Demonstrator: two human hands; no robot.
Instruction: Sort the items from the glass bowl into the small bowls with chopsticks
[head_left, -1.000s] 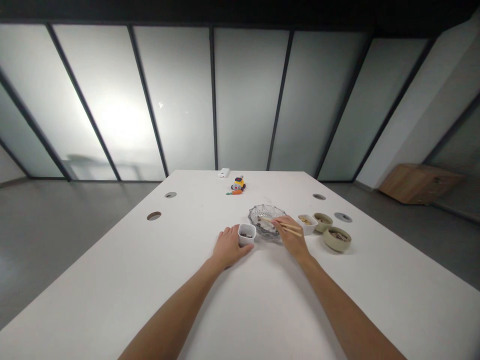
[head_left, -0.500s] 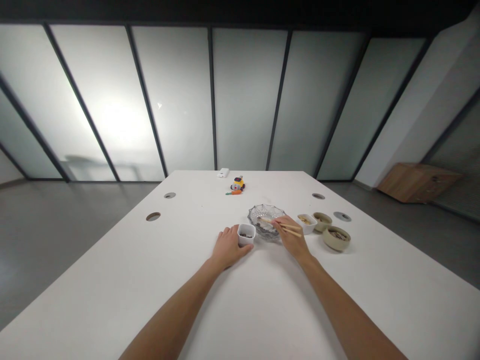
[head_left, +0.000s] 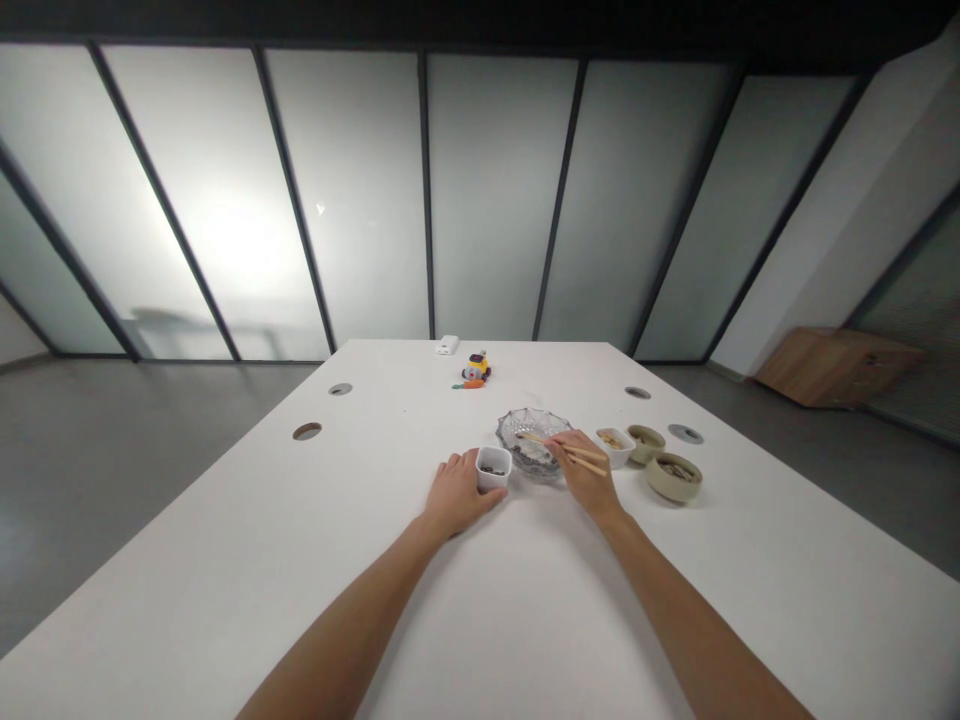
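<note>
My left hand (head_left: pixel 459 492) is wrapped round the side of a small white cup (head_left: pixel 494 480), thumb in front, on the table. Small dark pieces lie at the bottom of that cup. A pair of wooden chopsticks (head_left: pixel 585 457) is gripped in my right hand (head_left: pixel 589 482). Their tips reach over a clear cut-glass bowl (head_left: pixel 517 425), just right of the cup. Dark bits lie in the bowl, too small to name; whether the tips pinch one I cannot tell. Part of the bowl's right side is hidden behind my right hand.
Right of my right hand stand a white cup (head_left: pixel 619 458) with yellowish pieces and two olive-green bowls (head_left: pixel 673 488) (head_left: pixel 655 455), the nearer one holding dark strips. A yellow toy car (head_left: pixel 475 368), a toy carrot (head_left: pixel 472 384) and a white box (head_left: pixel 447 345) sit farther back on the white table (head_left: pixel 225 560).
Both hands stay nearly in place. The chopsticks have shifted very slightly over the glass bowl; the left hand keeps its hold on the white cup.
</note>
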